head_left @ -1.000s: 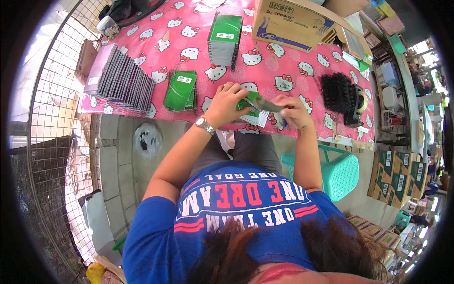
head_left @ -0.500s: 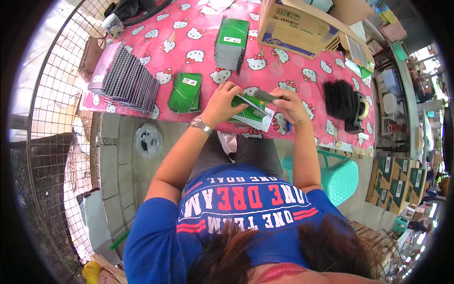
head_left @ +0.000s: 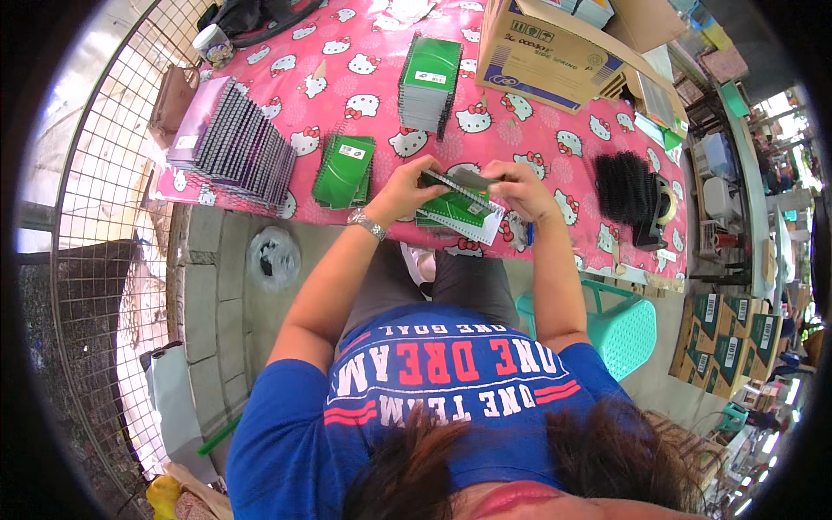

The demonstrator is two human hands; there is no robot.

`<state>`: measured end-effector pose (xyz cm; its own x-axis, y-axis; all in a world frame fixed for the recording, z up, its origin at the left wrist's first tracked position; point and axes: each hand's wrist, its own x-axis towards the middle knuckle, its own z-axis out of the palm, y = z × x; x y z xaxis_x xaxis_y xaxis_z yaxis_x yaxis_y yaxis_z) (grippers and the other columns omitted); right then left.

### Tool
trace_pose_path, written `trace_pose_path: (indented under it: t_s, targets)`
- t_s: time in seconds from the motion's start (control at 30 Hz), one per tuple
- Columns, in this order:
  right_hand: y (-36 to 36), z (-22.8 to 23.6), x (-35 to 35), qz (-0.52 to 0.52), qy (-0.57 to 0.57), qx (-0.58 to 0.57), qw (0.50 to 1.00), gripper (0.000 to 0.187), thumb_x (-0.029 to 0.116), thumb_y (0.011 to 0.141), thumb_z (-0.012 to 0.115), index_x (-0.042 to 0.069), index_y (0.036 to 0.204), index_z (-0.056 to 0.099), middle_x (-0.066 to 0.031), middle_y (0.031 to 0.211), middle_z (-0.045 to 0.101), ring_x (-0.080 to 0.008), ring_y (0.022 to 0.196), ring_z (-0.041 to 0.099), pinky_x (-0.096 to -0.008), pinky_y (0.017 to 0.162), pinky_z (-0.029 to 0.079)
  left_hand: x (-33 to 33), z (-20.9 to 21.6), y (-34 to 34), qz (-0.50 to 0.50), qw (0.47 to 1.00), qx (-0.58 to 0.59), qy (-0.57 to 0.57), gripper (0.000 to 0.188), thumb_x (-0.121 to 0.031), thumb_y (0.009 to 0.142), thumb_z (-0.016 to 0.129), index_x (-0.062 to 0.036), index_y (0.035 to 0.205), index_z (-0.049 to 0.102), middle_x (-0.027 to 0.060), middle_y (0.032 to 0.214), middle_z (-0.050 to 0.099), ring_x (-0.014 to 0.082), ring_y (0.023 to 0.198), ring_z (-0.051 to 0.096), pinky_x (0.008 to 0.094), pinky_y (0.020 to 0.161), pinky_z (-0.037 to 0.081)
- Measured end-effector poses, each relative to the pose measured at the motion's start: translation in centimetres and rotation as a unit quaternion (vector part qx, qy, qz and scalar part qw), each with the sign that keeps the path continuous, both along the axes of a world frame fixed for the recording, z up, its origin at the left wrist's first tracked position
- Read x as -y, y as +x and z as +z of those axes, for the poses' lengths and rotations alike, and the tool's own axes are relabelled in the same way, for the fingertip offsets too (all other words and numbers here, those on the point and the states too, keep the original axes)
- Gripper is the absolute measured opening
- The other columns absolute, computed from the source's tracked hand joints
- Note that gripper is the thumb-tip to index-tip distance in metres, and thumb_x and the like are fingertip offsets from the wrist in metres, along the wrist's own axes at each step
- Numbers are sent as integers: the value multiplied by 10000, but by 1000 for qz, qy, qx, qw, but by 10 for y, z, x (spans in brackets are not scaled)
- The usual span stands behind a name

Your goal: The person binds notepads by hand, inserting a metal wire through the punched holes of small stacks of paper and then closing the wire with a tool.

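My left hand (head_left: 409, 191) is closed on the left end of a green notebook (head_left: 458, 210), whose near edge has a row of punched holes. Along its upper side runs a dark spiral binding, partly hidden by my fingers. My right hand (head_left: 525, 191) pinches a dark grey flap (head_left: 471, 179) at the notebook's far side; whether it is the cover or a loose sheet I cannot tell. More green covers show just under the notebook. To the left lies a small pile of green spiral notebooks (head_left: 345, 172), and beyond stands a taller green stack (head_left: 429, 82).
Purple spiral notebooks (head_left: 232, 143) are stacked at the left. On the right lie black binding coils (head_left: 620, 186) beside a tape dispenser (head_left: 662, 212). A cardboard box (head_left: 550, 65) stands at the back. A turquoise stool (head_left: 617, 329) is below the table's right front edge.
My right hand has shifted slightly left, and the grey flap has come down closer to the notebook. The left hand stays on the notebook. The whole view has tilted a little.
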<state>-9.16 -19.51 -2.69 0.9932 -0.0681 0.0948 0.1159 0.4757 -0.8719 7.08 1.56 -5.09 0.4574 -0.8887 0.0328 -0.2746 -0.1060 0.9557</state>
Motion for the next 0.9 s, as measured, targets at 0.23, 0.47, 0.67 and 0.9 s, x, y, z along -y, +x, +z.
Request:
trace_pose_path:
  t_s: [0.23, 0.47, 0.67, 0.9]
  targets:
    - [16, -3, 8, -44, -203, -130, 970, 207, 41, 797, 709, 6, 1001, 694, -29, 950, 653, -116, 903, 597, -251, 773, 475, -2, -5, -2, 27, 999, 11, -18, 245, -83, 840, 735, -28, 1013, 570, -5, 800, 571, 52, 712, 540, 227, 636, 468]
    - [-23, -53, 23, -295, -620, -48, 725, 348, 154, 803, 723, 51, 1131, 663, -150, 1121, 645, -315, 1082, 602, -393, 924, 483, -5, -20, -13, 115, 992, -44, -19, 191, -71, 859, 709, -11, 1015, 617, -10, 791, 612, 43, 706, 574, 215, 628, 479]
    - [-99, -88, -27, -428, -733, -252, 465, 501, 370, 777, 750, 63, 1155, 632, -146, 1022, 598, -387, 1000, 550, -507, 897, 439, -2, -26, -38, 176, 966, -143, -122, 211, -33, 875, 681, 12, 1082, 676, 1, 843, 667, 40, 691, 596, 190, 612, 484]
    - [-84, -73, -26, -446, -610, -230, 614, 249, 189, 805, 716, 26, 957, 607, -223, 1101, 574, -394, 1079, 527, -485, 925, 427, 2, -28, -48, 232, 957, -44, -166, 211, -25, 843, 692, -13, 1052, 715, 44, 798, 679, 54, 631, 555, 214, 560, 440]
